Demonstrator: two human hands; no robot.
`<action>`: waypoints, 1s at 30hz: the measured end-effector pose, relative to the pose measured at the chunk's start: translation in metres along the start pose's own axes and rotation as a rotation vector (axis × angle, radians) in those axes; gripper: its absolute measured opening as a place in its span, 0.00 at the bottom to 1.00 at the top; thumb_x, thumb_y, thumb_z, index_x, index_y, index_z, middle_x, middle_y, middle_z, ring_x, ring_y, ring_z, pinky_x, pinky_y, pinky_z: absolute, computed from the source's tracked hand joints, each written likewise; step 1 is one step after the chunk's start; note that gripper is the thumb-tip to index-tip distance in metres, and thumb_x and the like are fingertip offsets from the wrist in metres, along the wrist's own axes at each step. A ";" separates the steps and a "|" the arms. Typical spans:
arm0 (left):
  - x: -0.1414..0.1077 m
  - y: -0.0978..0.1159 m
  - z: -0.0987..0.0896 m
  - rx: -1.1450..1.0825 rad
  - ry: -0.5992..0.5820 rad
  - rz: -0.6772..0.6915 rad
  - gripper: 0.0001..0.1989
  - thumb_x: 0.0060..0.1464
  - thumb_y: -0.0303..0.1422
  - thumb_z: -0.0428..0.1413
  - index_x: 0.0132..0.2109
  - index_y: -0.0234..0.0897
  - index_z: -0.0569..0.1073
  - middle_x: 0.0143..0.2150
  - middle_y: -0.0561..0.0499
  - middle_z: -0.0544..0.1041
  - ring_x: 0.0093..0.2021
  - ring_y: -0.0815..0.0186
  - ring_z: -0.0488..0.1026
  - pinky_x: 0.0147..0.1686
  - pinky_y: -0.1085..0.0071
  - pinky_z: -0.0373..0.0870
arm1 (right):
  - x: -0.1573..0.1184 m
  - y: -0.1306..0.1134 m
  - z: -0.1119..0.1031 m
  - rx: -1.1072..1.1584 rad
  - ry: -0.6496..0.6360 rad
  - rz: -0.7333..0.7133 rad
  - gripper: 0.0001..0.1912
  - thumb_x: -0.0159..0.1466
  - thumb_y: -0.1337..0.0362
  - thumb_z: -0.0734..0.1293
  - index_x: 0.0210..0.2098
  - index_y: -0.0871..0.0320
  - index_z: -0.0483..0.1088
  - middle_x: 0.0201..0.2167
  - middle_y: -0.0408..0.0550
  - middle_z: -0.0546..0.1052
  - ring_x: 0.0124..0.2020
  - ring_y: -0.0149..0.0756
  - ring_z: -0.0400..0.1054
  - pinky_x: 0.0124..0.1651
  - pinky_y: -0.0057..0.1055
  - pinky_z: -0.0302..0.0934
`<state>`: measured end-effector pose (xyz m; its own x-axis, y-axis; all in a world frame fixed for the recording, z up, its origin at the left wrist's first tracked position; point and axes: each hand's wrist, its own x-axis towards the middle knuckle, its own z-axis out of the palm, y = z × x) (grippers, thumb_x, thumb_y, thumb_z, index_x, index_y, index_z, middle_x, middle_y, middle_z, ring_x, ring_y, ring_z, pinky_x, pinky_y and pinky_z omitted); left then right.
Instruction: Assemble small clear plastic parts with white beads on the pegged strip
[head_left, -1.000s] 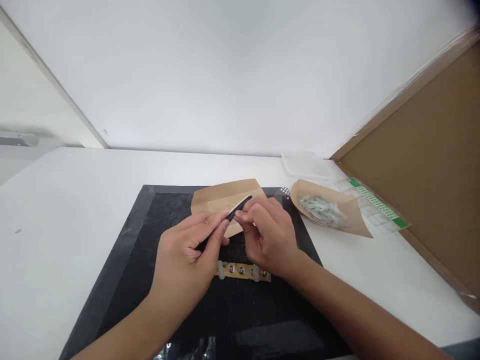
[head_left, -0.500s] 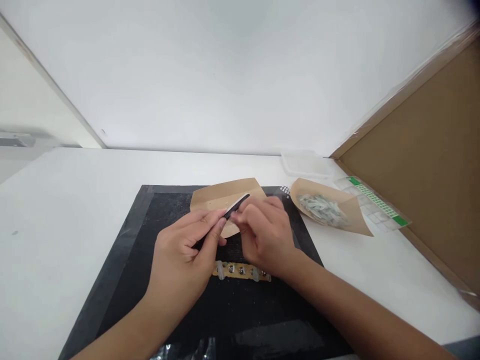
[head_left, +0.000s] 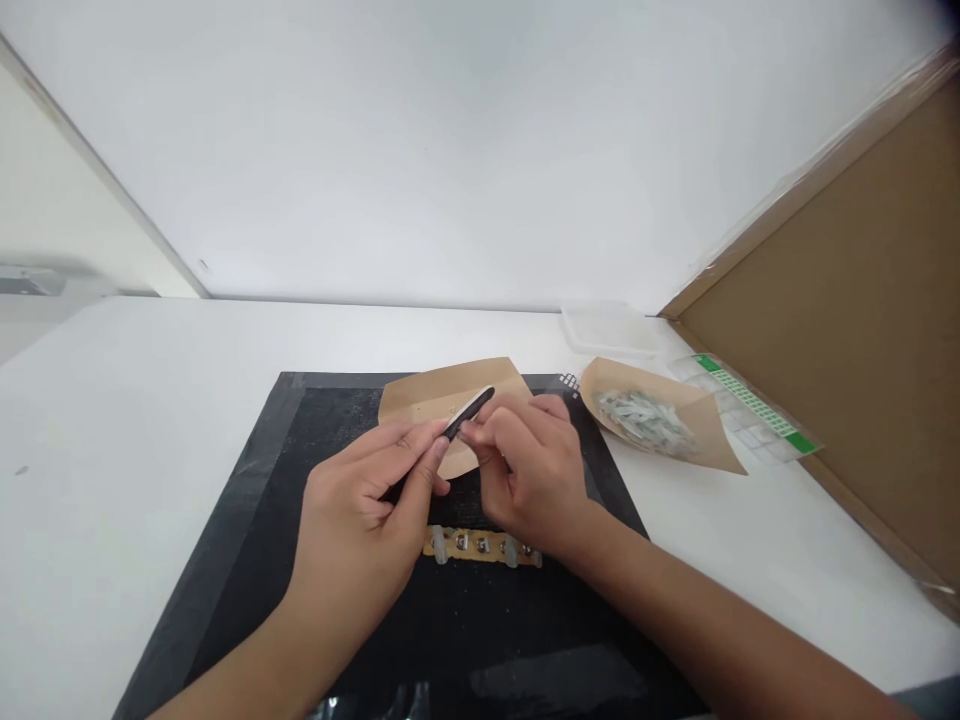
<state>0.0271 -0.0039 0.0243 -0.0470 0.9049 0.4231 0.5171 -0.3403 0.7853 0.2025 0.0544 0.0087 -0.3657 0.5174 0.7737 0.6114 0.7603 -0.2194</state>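
Black with a pale upper edge: the slim black piece (head_left: 466, 416), slightly curved, blunt-tipped, smooth-looking. Left hand (head_left: 366, 495) grip is closed on it, thumb against fingers; piece tilts up and away, over the brown paper. Right hand (head_left: 534, 468) fingers are bunched at its near side; cannot tell whether that grip is shut on the piece or on something small, fingertips hide it. Working it well likely means a firm left pinch close to the worked spot, light right fingertips, no bending, wrists low for steadiness.

Below the hands: tan strip (head_left: 492, 546), rough-edged, shiny round metal-looking spots, two translucent whitish bands across it. It lies flat on the black mat (head_left: 450, 620), dull with glossy taped patches. Best keep wrists off that strip.

Behind the hands: brown paper (head_left: 417, 398), creased, faint specks on it. To the right: second brown sheet (head_left: 718, 432), curled edges, carrying a heap of translucent slivers (head_left: 646, 420), thin, pale greenish. Beside it, clear plastic sheet (head_left: 757, 408) with green band. Further back, frosted shallow plastic piece (head_left: 609, 330) on the white table (head_left: 150, 400). Brown board (head_left: 847, 330), flat, at far right.
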 end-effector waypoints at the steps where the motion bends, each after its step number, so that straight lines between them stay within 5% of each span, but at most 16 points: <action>1: 0.000 0.000 0.000 0.003 0.002 0.001 0.10 0.67 0.31 0.59 0.47 0.43 0.86 0.32 0.57 0.82 0.33 0.72 0.80 0.37 0.79 0.75 | 0.000 0.000 0.000 0.000 0.017 0.011 0.14 0.71 0.74 0.65 0.32 0.55 0.59 0.28 0.41 0.75 0.28 0.31 0.69 0.38 0.38 0.52; 13: -0.003 0.003 0.001 0.059 0.056 0.062 0.11 0.67 0.30 0.59 0.50 0.43 0.85 0.37 0.56 0.83 0.34 0.73 0.81 0.39 0.80 0.77 | 0.000 -0.005 -0.001 0.015 -0.006 0.020 0.13 0.70 0.73 0.65 0.32 0.55 0.61 0.29 0.40 0.76 0.29 0.30 0.70 0.39 0.38 0.51; 17: -0.003 0.004 0.000 0.037 0.037 0.011 0.10 0.67 0.32 0.59 0.49 0.43 0.85 0.35 0.57 0.83 0.33 0.73 0.81 0.37 0.80 0.77 | 0.001 -0.003 -0.002 -0.023 0.093 0.055 0.13 0.70 0.74 0.66 0.32 0.55 0.61 0.29 0.40 0.77 0.29 0.30 0.71 0.40 0.39 0.50; 21: -0.002 0.004 -0.001 0.035 0.020 0.001 0.09 0.68 0.32 0.59 0.47 0.44 0.86 0.34 0.58 0.82 0.29 0.75 0.78 0.33 0.81 0.75 | 0.001 -0.004 -0.003 0.030 -0.023 0.018 0.13 0.70 0.73 0.66 0.31 0.56 0.61 0.28 0.40 0.75 0.28 0.30 0.70 0.39 0.38 0.50; 30: -0.002 0.007 -0.001 0.029 0.045 0.022 0.11 0.67 0.32 0.59 0.50 0.44 0.85 0.35 0.56 0.82 0.31 0.72 0.80 0.35 0.79 0.78 | 0.002 -0.006 -0.005 0.019 0.021 0.072 0.13 0.70 0.73 0.66 0.31 0.55 0.61 0.29 0.40 0.77 0.28 0.30 0.71 0.38 0.38 0.51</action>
<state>0.0297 -0.0084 0.0295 -0.0732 0.8849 0.4601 0.5433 -0.3515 0.7624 0.2017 0.0493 0.0145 -0.3064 0.5624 0.7680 0.6222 0.7289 -0.2855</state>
